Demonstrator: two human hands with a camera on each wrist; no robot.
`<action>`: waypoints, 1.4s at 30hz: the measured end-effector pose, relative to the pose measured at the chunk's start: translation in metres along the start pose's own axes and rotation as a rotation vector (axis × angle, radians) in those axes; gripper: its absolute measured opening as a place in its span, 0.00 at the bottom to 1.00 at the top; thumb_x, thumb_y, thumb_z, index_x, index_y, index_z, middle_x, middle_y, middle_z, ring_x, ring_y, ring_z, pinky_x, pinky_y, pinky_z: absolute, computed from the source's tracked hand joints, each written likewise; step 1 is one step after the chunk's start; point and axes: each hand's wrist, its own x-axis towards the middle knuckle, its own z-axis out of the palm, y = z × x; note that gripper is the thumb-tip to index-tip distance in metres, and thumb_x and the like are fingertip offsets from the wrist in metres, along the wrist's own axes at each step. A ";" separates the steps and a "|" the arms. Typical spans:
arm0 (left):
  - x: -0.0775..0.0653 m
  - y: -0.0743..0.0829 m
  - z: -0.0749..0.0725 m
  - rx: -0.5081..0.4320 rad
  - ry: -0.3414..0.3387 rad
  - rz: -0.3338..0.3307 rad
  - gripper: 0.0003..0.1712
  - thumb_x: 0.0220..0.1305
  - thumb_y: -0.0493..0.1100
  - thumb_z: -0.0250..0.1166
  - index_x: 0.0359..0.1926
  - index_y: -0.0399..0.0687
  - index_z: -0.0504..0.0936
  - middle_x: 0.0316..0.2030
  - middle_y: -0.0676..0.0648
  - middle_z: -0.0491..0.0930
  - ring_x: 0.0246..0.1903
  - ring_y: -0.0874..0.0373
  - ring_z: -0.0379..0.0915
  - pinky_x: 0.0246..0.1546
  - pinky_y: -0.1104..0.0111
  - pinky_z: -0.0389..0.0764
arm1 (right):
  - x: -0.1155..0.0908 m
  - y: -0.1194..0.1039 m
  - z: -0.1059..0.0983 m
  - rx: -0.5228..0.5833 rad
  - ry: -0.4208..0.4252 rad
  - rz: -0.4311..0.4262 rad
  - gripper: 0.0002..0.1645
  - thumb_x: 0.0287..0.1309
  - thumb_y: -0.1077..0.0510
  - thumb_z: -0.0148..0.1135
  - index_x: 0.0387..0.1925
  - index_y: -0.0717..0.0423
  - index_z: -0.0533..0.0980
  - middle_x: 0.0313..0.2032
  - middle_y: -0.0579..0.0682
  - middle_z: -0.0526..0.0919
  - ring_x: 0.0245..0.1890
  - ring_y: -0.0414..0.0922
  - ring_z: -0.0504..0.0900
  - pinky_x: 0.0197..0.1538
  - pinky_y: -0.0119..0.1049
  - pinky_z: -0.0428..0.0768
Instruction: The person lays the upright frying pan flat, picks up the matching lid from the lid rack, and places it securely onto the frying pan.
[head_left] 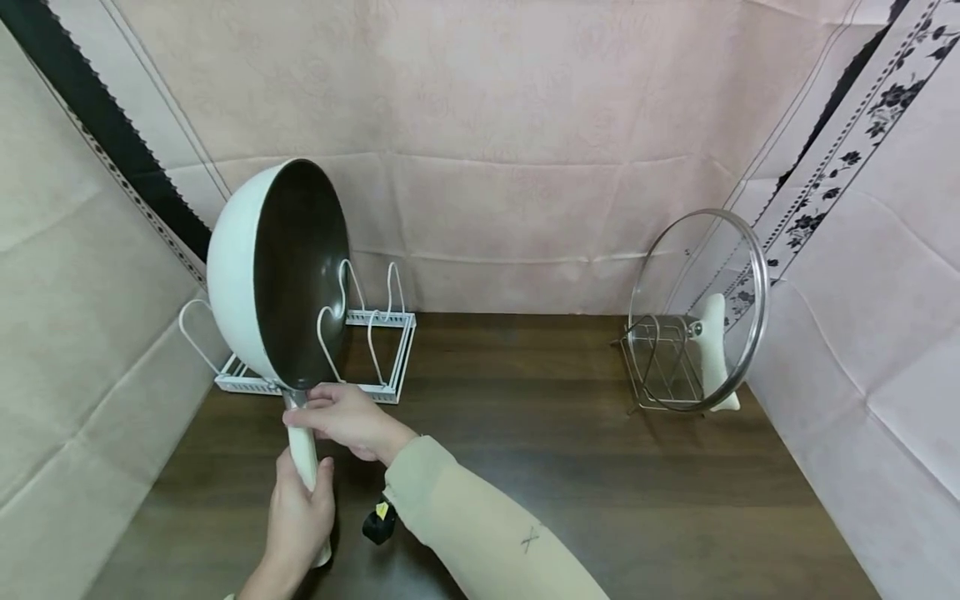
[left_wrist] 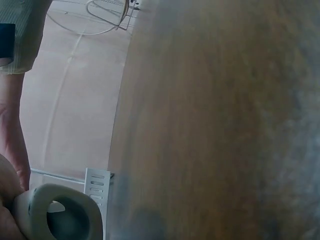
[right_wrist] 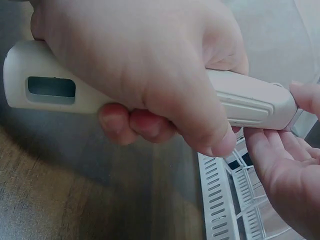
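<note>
A white wok (head_left: 236, 267) with a dark inside is turned on its side at the left, its opening facing right. Its lower part is among the wires of a white dish rack (head_left: 405, 354); whether the rack bears its weight I cannot tell. My left hand (head_left: 298, 508) wraps around the long white handle (right_wrist: 250, 97), with the holed handle end (left_wrist: 37, 212) sticking out below. Closer to the bowl, my right hand (head_left: 348, 421) pinches the top of the handle, thumb on one side and fingers on the other.
At the right, a glass lid (head_left: 759, 283) with a white knob-handle (head_left: 712, 346) stands upright in a small wire rack (head_left: 637, 367). Pale cloth walls (head_left: 525, 208) enclose the brown wooden tabletop (head_left: 562, 467) at the back and both sides.
</note>
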 end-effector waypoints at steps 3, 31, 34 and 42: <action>0.000 0.003 0.000 0.006 0.016 0.033 0.29 0.66 0.35 0.60 0.63 0.30 0.61 0.42 0.30 0.75 0.36 0.38 0.74 0.35 0.46 0.71 | -0.003 -0.005 -0.002 -0.001 -0.039 -0.022 0.27 0.55 0.61 0.70 0.55 0.63 0.72 0.36 0.45 0.85 0.38 0.39 0.83 0.43 0.35 0.80; 0.014 0.059 0.000 -0.047 0.142 0.166 0.26 0.63 0.37 0.64 0.56 0.27 0.64 0.31 0.38 0.71 0.25 0.46 0.70 0.26 0.52 0.69 | -0.047 -0.065 -0.021 -0.132 -0.131 -0.316 0.14 0.59 0.61 0.67 0.47 0.54 0.79 0.38 0.40 0.86 0.40 0.36 0.84 0.45 0.32 0.78; 0.016 0.064 0.006 -0.066 0.137 0.182 0.25 0.63 0.36 0.64 0.55 0.28 0.65 0.31 0.39 0.72 0.25 0.48 0.70 0.26 0.54 0.69 | -0.053 -0.068 -0.028 -0.124 -0.127 -0.342 0.16 0.59 0.61 0.67 0.49 0.54 0.79 0.39 0.42 0.86 0.42 0.36 0.83 0.46 0.32 0.79; 0.012 0.075 0.030 -0.099 0.080 0.228 0.23 0.63 0.35 0.64 0.54 0.28 0.66 0.28 0.40 0.73 0.25 0.47 0.70 0.26 0.52 0.69 | -0.064 -0.061 -0.058 -0.076 -0.096 -0.348 0.17 0.60 0.63 0.65 0.51 0.55 0.78 0.43 0.48 0.85 0.44 0.39 0.83 0.46 0.35 0.80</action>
